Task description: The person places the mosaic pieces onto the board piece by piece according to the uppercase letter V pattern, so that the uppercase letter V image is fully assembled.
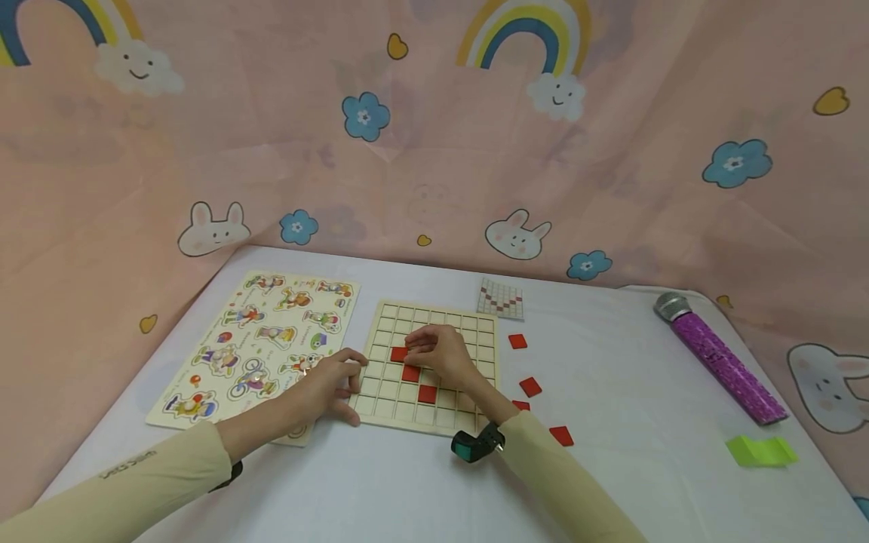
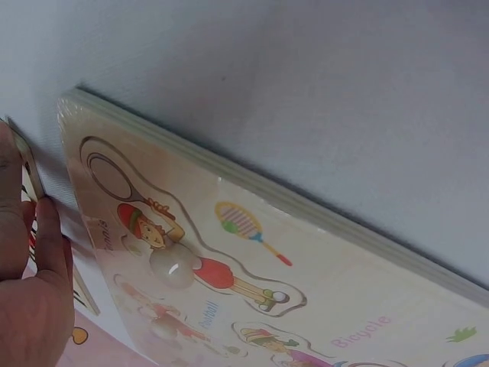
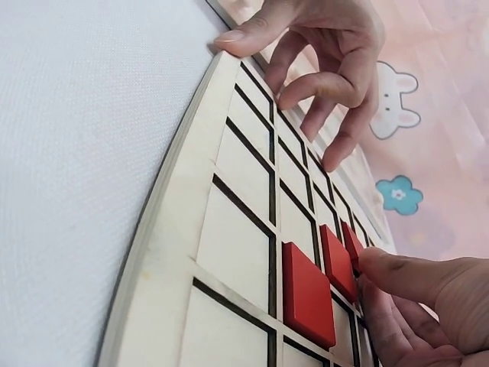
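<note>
A wooden grid board [image 1: 390, 422] lies on the white table. Red square tiles [image 1: 427, 394] sit in several of its cells along a diagonal. My right hand [image 1: 443, 356] is over the board, its thumb and fingers pinching the edge of the farthest red tile [image 3: 351, 243] on that diagonal. My left hand [image 1: 333, 386] rests at the board's left edge, thumb [image 3: 248, 34] on the near corner and fingertips along the side. In the left wrist view, part of the left hand [image 2: 34, 283] shows beside the picture puzzle.
Left of the grid lies a picture puzzle board [image 1: 271, 354]. A small pattern card [image 1: 501, 299] lies behind the grid. Several loose red tiles [image 1: 531, 387] are to its right. Farther right are a purple microphone [image 1: 723, 358] and a green paper strip [image 1: 762, 452]. A pink printed cloth [image 1: 434, 173] hangs behind.
</note>
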A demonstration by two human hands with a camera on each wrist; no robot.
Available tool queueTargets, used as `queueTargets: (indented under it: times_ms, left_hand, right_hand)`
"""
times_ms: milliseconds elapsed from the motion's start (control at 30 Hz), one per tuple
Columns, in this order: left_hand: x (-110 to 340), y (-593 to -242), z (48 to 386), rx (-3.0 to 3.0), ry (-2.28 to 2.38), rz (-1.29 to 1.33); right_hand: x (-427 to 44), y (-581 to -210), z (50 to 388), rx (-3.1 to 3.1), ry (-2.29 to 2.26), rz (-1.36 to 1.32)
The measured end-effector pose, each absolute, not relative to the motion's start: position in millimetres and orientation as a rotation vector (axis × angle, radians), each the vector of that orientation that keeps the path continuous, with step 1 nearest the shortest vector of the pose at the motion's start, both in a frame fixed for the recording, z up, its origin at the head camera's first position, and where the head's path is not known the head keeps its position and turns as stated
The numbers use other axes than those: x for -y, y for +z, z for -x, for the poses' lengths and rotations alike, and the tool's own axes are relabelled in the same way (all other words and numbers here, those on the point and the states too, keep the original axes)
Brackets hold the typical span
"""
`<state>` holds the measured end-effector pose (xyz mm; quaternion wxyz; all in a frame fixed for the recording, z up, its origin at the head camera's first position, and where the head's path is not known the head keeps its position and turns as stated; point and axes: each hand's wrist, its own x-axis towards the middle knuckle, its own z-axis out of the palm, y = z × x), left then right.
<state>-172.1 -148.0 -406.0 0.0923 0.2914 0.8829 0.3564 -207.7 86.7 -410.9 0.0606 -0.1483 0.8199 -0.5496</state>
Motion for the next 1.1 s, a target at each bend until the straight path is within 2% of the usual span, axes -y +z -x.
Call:
queueTargets:
  times_ms: [933,1100]
  left_hand:
    - [146.4,-404.7,171.8,-2.653,1.004,-0.960]
    - [145.0,-405.4,171.7,-2.621,1.044,-0.898]
  right_hand:
    - [-90.2,-410.0,207.5,-2.369,-1.736,0.342]
    - [-94.3,-409.3,205.9,-2.351,-1.741,0.341]
